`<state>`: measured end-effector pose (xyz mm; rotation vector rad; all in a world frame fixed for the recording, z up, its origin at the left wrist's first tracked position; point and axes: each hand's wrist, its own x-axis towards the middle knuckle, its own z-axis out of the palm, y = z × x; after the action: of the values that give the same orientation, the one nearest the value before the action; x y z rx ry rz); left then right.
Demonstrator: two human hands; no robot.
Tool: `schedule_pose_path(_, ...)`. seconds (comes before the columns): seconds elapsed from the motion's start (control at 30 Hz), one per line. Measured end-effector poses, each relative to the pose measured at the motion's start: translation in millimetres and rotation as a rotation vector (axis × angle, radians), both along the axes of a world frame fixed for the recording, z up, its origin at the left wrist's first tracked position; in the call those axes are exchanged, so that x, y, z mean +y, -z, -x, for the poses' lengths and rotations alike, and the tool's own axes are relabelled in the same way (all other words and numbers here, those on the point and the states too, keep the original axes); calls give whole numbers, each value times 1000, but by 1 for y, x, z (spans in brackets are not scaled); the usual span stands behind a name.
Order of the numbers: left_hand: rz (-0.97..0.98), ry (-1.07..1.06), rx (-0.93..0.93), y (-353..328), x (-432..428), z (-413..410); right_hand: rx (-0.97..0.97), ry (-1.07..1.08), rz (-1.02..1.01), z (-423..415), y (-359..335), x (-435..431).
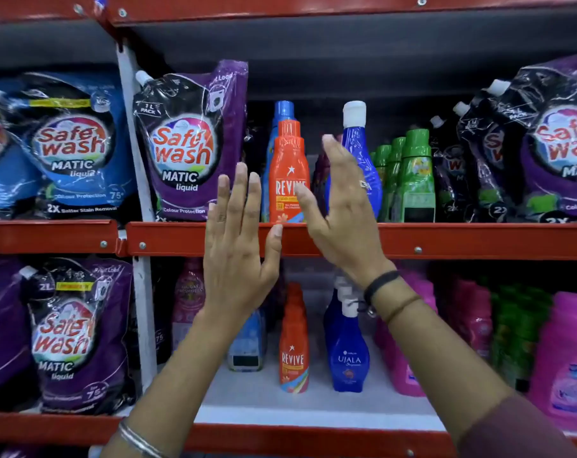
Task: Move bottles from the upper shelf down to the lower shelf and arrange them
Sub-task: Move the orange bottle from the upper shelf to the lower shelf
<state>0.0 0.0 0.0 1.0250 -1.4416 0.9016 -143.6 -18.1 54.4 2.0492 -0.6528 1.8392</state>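
The upper shelf [445, 241] runs full width, its red front edge crossed by both my hands. Below, the lower shelf [313, 414] has bare white room in front. My left hand [235, 246] and right hand [343, 209] are spread flat, fingers apart, holding nothing, flanking the orange bottle [288, 166] at the upper edge. My right palm hides part of the blue bottle [359, 150].

A raised right hand [343, 206] covers part of the orange bottle [288, 173] label and a dark item behind it (unidentifiable). The left hand [237, 246] hides a pale bottle [247, 345] on the lower shelf [313, 416]; edge pouches [561, 143] are cropped.
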Motion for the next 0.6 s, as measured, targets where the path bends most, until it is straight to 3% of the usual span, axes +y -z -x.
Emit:
schedule_pose_path(0.1, -31, -34, 5, 4, -11, -14, 21, -2, -120, -25, -21, -2)
schedule_pose_path(0.23, -105, -70, -52, 18, -34, -25, 86, 381, -260, -47, -40, -10)
schedule_pose_path(0.3, -110, -125, -76, 26, -43, -27, 62, 456, -325, -51, -47, -14)
schedule_pose_path(0.6, -65, -222, -108, 34, -57, -31, -306, 63, -220, -39, -41, -5)
